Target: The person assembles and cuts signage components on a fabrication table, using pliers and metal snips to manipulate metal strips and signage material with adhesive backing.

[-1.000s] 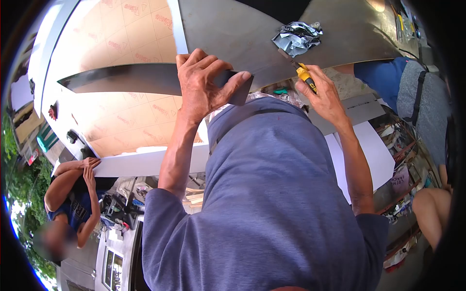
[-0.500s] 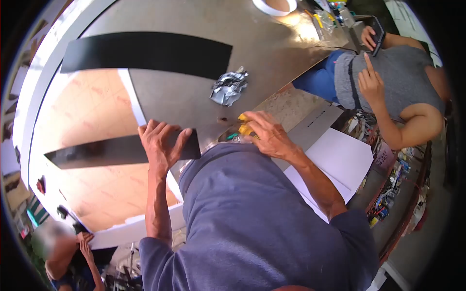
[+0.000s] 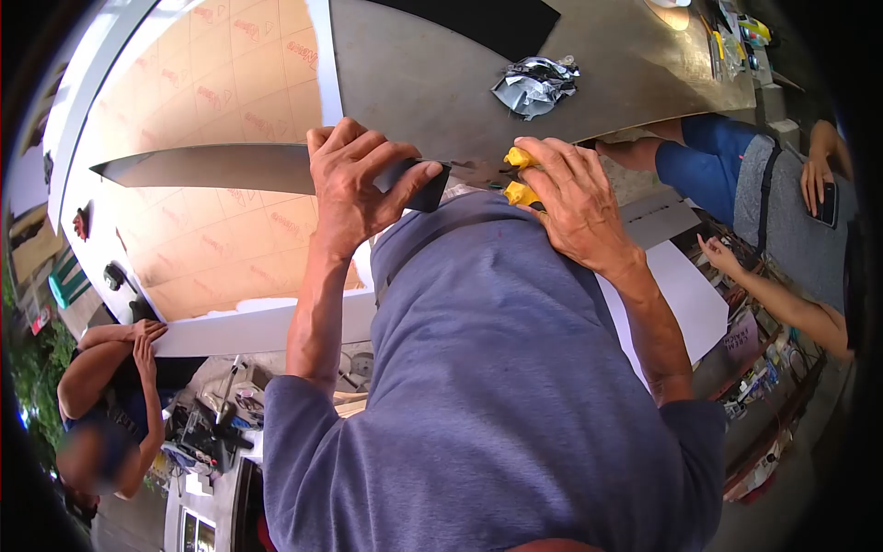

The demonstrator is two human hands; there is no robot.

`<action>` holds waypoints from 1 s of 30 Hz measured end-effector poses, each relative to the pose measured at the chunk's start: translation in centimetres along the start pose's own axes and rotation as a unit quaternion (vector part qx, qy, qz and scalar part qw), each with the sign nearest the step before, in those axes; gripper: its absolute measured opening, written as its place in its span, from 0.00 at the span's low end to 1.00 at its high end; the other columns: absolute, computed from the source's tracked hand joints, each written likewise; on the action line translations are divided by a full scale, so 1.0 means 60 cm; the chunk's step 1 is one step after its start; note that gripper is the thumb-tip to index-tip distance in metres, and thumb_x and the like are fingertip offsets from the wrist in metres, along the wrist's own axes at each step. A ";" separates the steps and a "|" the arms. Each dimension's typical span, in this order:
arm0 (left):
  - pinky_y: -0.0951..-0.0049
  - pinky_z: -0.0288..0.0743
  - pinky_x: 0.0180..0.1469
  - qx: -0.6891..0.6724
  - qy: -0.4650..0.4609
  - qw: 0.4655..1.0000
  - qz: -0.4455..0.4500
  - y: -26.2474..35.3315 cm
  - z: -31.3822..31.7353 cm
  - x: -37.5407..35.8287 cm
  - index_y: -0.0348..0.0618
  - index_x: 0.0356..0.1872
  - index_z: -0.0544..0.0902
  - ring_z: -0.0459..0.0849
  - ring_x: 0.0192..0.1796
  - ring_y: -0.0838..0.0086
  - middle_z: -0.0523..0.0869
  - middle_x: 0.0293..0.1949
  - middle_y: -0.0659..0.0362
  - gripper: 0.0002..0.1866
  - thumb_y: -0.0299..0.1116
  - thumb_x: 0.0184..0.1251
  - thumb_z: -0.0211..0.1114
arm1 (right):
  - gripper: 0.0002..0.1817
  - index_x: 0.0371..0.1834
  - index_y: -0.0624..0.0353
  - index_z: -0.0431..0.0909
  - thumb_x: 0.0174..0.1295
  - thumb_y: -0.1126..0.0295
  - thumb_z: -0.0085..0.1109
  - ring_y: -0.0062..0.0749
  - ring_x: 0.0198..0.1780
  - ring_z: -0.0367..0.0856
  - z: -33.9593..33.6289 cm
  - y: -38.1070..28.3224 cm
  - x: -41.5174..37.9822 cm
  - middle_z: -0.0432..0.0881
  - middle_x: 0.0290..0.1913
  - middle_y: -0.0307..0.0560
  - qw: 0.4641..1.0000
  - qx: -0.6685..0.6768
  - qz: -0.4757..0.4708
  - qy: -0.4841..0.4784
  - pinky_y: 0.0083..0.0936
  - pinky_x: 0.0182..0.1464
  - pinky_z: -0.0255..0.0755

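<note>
My left hand [image 3: 359,189] is closed on the right end of a long black strip [image 3: 216,168], thumb on top and fingers over the far edge. The strip runs left to a narrow tip above a brown-papered panel. In my right hand [image 3: 578,198] is a yellow-handled tool [image 3: 522,194] with its two handles spread apart. Its dark head points toward the strip's end, close to my waist, and is too small to make out. A second black strip [image 3: 478,23] lies on the metal table [image 3: 414,78], near crumpled silver foil [image 3: 538,87].
The papered panel [image 3: 230,92] has white edges. A seated person [image 3: 115,396] rests hands on its near-left edge. Another person [image 3: 782,202] at right holds a phone [image 3: 826,204]. White sheets [image 3: 676,299] lie right of me, beside cluttered shelves [image 3: 768,377].
The view has shifted, so the table items appear higher and farther right. My left hand has lifted the strip's end toward the tool. The person at right has lowered the phone.
</note>
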State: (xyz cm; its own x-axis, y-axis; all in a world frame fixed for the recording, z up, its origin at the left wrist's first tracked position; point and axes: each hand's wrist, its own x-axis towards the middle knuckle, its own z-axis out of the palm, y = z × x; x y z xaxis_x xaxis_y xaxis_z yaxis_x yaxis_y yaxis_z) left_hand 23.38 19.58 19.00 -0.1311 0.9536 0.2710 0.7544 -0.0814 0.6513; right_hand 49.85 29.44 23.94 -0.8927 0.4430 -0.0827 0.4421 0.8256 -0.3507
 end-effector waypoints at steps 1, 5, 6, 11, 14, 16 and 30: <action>0.67 0.60 0.45 0.001 0.001 1.000 0.001 -0.001 -0.002 -0.002 0.51 0.28 0.90 0.74 0.34 0.71 0.85 0.25 0.68 0.15 0.47 0.49 0.84 | 0.11 0.45 0.65 0.82 0.62 0.72 0.65 0.40 0.63 0.74 -0.001 -0.004 0.001 0.74 0.67 0.47 1.000 -0.006 -0.006 0.003 0.41 0.60 0.70; 0.68 0.59 0.45 0.008 0.001 1.000 0.008 -0.003 -0.003 -0.007 0.54 0.29 0.91 0.73 0.34 0.74 0.85 0.25 0.71 0.15 0.51 0.50 0.83 | 0.09 0.44 0.65 0.82 0.63 0.72 0.63 0.39 0.62 0.75 0.003 -0.012 0.002 0.75 0.65 0.47 0.999 -0.028 -0.010 0.027 0.40 0.59 0.70; 0.68 0.59 0.45 0.007 0.004 1.000 0.011 -0.004 -0.003 -0.008 0.54 0.29 0.91 0.73 0.34 0.74 0.85 0.25 0.71 0.15 0.51 0.50 0.83 | 0.09 0.43 0.65 0.82 0.63 0.72 0.63 0.39 0.61 0.75 0.003 -0.015 0.002 0.75 0.64 0.47 0.999 -0.028 -0.008 0.025 0.40 0.58 0.70; 0.68 0.59 0.45 0.010 0.007 1.000 0.016 -0.007 -0.005 -0.012 0.53 0.29 0.91 0.74 0.34 0.74 0.84 0.24 0.70 0.15 0.50 0.50 0.83 | 0.07 0.41 0.64 0.82 0.63 0.73 0.63 0.38 0.59 0.76 0.003 -0.021 0.002 0.76 0.61 0.46 0.999 -0.026 -0.007 0.021 0.39 0.57 0.71; 0.68 0.59 0.45 0.013 0.006 1.000 0.015 -0.008 -0.006 -0.014 0.53 0.29 0.90 0.74 0.34 0.74 0.83 0.23 0.70 0.15 0.50 0.50 0.83 | 0.07 0.41 0.64 0.82 0.63 0.72 0.64 0.37 0.59 0.76 0.004 -0.024 0.002 0.76 0.61 0.46 0.999 -0.031 -0.006 0.020 0.38 0.56 0.71; 0.68 0.59 0.45 0.013 0.007 1.000 0.012 -0.007 -0.008 -0.012 0.53 0.28 0.90 0.74 0.34 0.74 0.83 0.23 0.70 0.15 0.49 0.49 0.84 | 0.07 0.41 0.64 0.82 0.62 0.72 0.64 0.38 0.58 0.76 0.003 -0.023 0.005 0.76 0.60 0.46 0.999 -0.033 -0.011 0.024 0.38 0.56 0.72; 0.67 0.60 0.46 -0.002 0.021 1.000 0.006 -0.012 -0.007 -0.015 0.53 0.26 0.88 0.74 0.33 0.74 0.83 0.22 0.71 0.14 0.47 0.46 0.84 | 0.09 0.37 0.65 0.80 0.58 0.73 0.68 0.38 0.49 0.77 -0.005 -0.011 0.021 0.76 0.53 0.48 0.999 0.000 -0.034 -0.015 0.35 0.47 0.77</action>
State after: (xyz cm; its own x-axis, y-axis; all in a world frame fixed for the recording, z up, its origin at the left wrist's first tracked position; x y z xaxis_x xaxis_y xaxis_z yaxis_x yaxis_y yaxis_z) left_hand 22.68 18.68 18.58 -0.1483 0.9395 0.3088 0.7538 -0.0948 0.6502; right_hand 48.47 29.53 24.34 -0.9229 0.3753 -0.0861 0.3804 0.8537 -0.3557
